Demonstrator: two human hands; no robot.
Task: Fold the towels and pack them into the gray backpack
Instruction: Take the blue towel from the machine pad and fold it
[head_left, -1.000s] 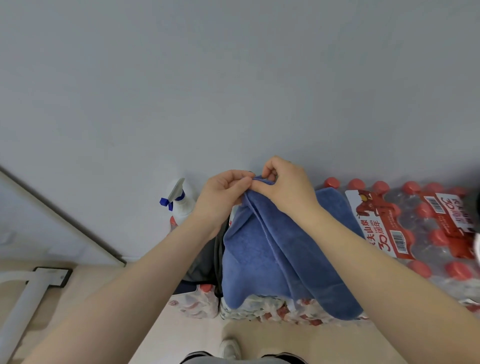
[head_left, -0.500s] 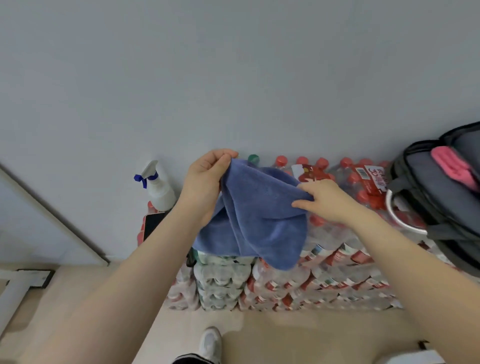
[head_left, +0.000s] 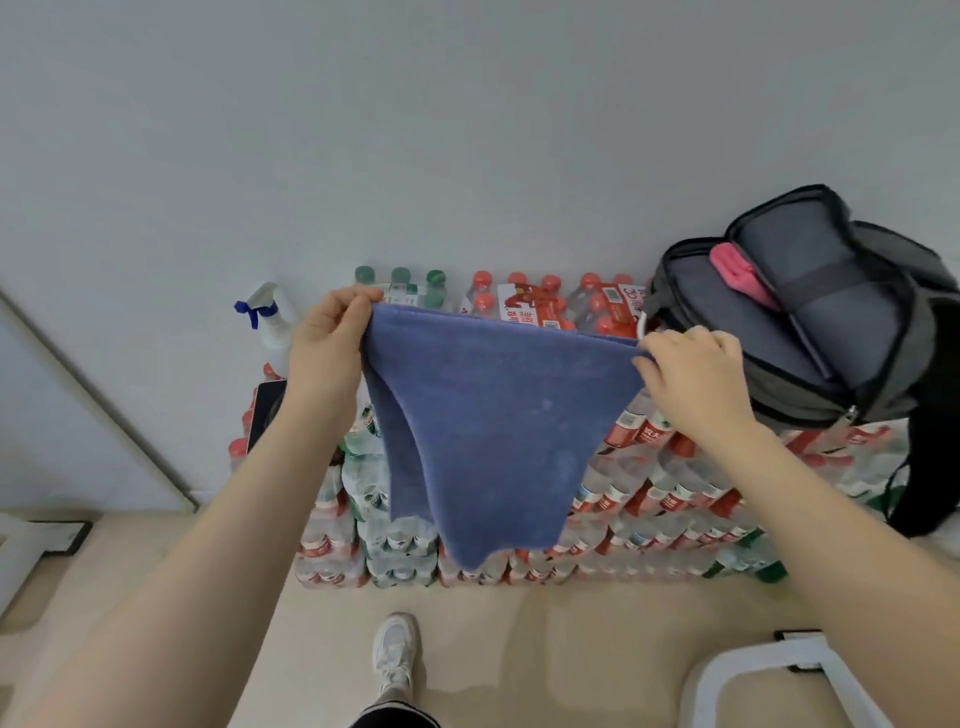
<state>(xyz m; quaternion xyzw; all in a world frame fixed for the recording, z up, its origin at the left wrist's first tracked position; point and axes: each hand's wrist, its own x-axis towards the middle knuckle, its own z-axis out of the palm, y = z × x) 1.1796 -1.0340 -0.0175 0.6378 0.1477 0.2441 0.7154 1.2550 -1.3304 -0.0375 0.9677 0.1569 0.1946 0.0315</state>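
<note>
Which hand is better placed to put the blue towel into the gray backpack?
Probably the right hand. It pinches the blue towel at the corner right beside the open gray backpack. The left hand holds the far corner, near the spray bottle.

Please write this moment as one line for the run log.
phase: folding | left hand: pinches blue towel corner | right hand: pinches other corner | gray backpack: open, pink item inside
</note>
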